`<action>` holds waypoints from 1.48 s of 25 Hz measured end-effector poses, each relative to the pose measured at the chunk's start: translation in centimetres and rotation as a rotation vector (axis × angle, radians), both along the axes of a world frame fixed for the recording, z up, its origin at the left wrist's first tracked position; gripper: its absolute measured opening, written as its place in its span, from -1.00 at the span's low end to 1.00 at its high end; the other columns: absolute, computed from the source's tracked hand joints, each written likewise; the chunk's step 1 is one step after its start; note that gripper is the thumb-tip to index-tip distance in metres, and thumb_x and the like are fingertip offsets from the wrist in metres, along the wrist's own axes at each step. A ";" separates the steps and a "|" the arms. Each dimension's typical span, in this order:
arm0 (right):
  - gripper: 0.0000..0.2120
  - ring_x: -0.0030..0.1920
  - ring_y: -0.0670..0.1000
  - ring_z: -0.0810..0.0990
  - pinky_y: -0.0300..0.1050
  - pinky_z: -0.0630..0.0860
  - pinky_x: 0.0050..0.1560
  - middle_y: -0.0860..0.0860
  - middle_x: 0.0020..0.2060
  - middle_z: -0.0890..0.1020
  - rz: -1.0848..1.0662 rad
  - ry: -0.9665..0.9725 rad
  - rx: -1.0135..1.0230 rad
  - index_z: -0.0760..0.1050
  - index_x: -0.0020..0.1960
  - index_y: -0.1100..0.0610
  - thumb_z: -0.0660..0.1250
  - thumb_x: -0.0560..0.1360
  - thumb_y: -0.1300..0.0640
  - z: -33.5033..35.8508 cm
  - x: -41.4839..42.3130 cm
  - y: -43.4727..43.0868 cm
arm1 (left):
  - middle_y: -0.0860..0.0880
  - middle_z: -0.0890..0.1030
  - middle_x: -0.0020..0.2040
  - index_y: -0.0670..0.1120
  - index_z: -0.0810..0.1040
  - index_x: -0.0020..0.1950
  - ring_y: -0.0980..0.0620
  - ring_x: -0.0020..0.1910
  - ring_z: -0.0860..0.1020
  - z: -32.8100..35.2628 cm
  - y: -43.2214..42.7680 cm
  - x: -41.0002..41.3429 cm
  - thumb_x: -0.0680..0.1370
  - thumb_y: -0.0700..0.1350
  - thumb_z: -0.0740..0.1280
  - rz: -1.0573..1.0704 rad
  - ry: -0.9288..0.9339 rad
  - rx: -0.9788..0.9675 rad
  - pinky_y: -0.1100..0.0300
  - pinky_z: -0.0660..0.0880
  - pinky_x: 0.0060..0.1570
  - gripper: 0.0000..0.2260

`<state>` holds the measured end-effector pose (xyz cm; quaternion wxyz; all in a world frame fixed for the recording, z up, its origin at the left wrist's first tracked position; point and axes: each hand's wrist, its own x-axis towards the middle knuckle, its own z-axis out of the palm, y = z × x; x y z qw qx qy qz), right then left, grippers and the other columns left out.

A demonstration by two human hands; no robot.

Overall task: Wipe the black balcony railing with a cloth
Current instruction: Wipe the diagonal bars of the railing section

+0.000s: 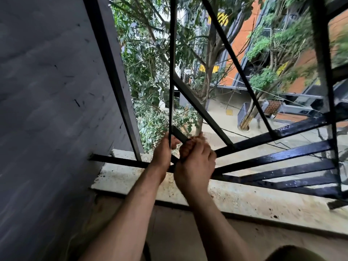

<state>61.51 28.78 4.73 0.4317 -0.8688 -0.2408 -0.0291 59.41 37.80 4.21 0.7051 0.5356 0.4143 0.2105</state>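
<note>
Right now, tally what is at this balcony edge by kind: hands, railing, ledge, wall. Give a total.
Hands: 2, the left hand and the right hand, each with its grip on a bar
Black railing: 1
Stone ledge: 1
Grey wall: 1
Total: 5
</note>
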 end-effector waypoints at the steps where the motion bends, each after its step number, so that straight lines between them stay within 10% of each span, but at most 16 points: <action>1: -0.72 0.18 0.19 0.52 0.19 0.45 0.28 0.16 0.14 0.60 0.100 0.041 0.074 0.51 0.18 0.11 0.21 0.49 0.16 1.7 0.3 1.5 | 0.08 0.69 -0.07 0.01 0.65 -0.17 0.08 -0.09 0.61 -0.1 0.1 -0.3 0.72 0.09 0.09 -0.032 -0.036 -0.038 0.17 0.50 -0.08 -0.57; 4: -0.71 0.11 0.05 0.63 0.15 0.55 0.20 0.04 0.06 0.66 0.501 0.055 0.447 0.52 0.13 -0.05 0.23 0.55 0.28 3.8 1.6 3.1 | 0.05 0.52 0.17 0.00 0.49 0.29 0.10 0.15 0.51 -0.4 0.4 -1.1 0.74 0.01 0.05 -0.106 -0.052 -0.053 0.31 0.52 -0.18 -0.72; 9: -0.82 0.02 0.08 0.61 0.02 0.54 -0.02 -0.03 -0.03 0.58 0.357 -0.037 -0.112 0.46 0.05 -0.01 0.09 0.70 0.03 -0.4 4.3 -1.2 | 0.05 0.64 0.24 -0.02 0.62 0.28 0.12 0.20 0.56 -0.7 0.4 -0.9 0.68 0.27 0.01 -0.133 -0.035 -0.070 0.09 0.45 0.14 -0.47; 14: -0.73 0.14 -0.07 0.65 -0.14 0.55 0.19 0.08 0.08 0.65 0.484 0.388 0.696 0.52 0.20 0.15 0.28 0.53 0.33 8.1 0.3 4.0 | 0.19 0.59 -0.04 0.14 0.52 0.01 0.34 -0.13 0.61 0.7 -1.3 -1.8 0.74 0.01 0.02 -0.102 -0.096 -0.016 0.32 0.48 -0.21 -0.70; 18: -0.37 0.45 0.13 0.38 0.02 0.39 0.44 0.16 0.45 0.37 0.601 -0.357 -0.144 0.20 0.58 0.19 0.36 0.58 0.20 2.8 3.5 -1.7 | 0.08 0.67 -0.07 0.00 0.61 -0.03 0.15 -0.02 0.63 2.6 -1.1 -1.9 0.73 0.02 0.07 0.112 -0.155 -0.001 0.22 0.45 -0.14 -0.65; 21: -0.55 0.33 0.28 0.41 0.15 0.40 0.33 0.25 0.35 0.42 0.504 -0.611 -0.794 0.31 0.49 0.27 0.14 0.63 0.15 -0.1 6.5 -5.3 | 0.02 0.67 -0.04 -0.05 0.62 -0.01 0.15 -0.02 0.59 4.2 -1.4 -1.4 0.73 0.10 0.01 0.113 -0.189 0.136 0.24 0.38 -0.07 -0.56; 26: -0.57 0.42 0.26 0.35 0.12 0.37 0.43 0.22 0.38 0.41 0.463 -0.335 -0.749 0.35 0.42 0.25 0.26 0.58 0.15 1.8 4.8 -4.2 | -0.05 0.65 -0.01 -0.07 0.59 0.06 0.01 0.03 0.59 5.4 -1.3 -1.7 0.58 0.36 -0.02 -0.015 -0.141 0.329 0.15 0.40 0.03 -0.41; 32: -0.70 0.37 0.22 0.51 0.14 0.50 0.33 0.19 0.35 0.56 0.676 -1.030 -0.361 0.56 0.30 0.24 0.24 0.66 0.12 8.3 7.3 -11.4 | -0.09 0.54 0.31 -0.06 0.52 0.29 -0.06 0.25 0.49 5.9 -2.2 -1.4 0.63 0.34 -0.11 -0.036 -0.076 0.301 0.11 0.34 0.16 -0.37; 35: -0.58 0.46 0.29 0.41 0.29 0.02 0.58 0.32 0.41 0.47 0.511 -1.319 -0.889 0.46 0.42 0.33 0.10 0.62 0.25 8.9 12.3 -13.6 | -0.10 0.49 0.39 -0.03 0.49 0.29 0.00 0.25 0.45 5.9 -2.2 -1.4 0.63 0.34 -0.09 -0.057 -0.054 0.265 0.14 0.29 0.21 -0.41; 37: -0.56 0.34 0.33 0.50 0.25 0.06 0.51 0.37 0.28 0.53 0.242 -1.117 -1.115 0.46 0.35 0.40 0.15 0.53 0.25 7.6 11.3 -12.6 | -0.09 0.46 0.42 -0.04 0.47 0.34 -0.05 0.35 0.44 6.2 -2.0 -1.6 0.57 0.41 -0.07 -0.060 -0.047 0.257 0.11 0.30 0.28 -0.33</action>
